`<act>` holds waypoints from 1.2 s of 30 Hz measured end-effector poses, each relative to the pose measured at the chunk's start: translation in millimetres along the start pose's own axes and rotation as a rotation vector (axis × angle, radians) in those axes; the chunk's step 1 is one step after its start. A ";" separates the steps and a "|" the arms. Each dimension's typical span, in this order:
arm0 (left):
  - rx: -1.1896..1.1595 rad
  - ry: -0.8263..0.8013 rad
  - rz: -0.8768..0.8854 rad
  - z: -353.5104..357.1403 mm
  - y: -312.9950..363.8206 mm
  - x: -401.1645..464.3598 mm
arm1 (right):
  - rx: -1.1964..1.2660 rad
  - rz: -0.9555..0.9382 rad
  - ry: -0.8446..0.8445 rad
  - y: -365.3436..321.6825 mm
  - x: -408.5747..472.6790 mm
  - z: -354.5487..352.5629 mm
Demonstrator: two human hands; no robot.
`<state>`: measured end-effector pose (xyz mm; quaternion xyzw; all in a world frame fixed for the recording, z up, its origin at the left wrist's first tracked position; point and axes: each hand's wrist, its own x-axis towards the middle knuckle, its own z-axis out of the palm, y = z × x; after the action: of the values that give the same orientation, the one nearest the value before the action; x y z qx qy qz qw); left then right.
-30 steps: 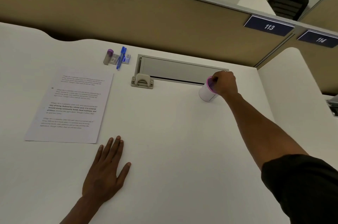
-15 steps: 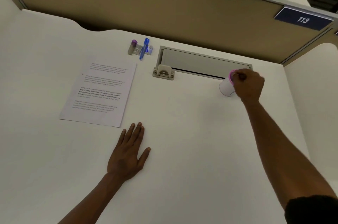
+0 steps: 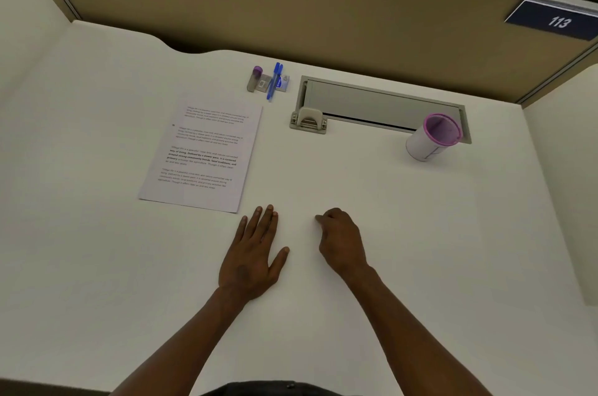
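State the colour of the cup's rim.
Pinkish purple; the cup's rim shows best in the head view.

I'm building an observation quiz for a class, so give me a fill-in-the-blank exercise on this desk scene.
1. The sign on the partition reads ___.
2. The pen lying beyond the printed sheet is ___ in colour.
3. The cup stands on the person's ___ side, and neither hand touches it.
4. The left hand lies flat, while the right hand has its fingers ___.

Missing words: 113; blue; right; curled.
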<state>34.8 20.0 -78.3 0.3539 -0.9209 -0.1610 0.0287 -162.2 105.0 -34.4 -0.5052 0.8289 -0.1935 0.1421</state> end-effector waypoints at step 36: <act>-0.001 0.002 -0.002 -0.3 -1.4 -1.2 | -0.129 0.165 0.001 -7.2 0.7 6.6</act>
<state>36.7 19.7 -78.4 0.3549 -0.9204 -0.1613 0.0298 -154.1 100.2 -36.9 -0.4431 0.8785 -0.1277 0.1247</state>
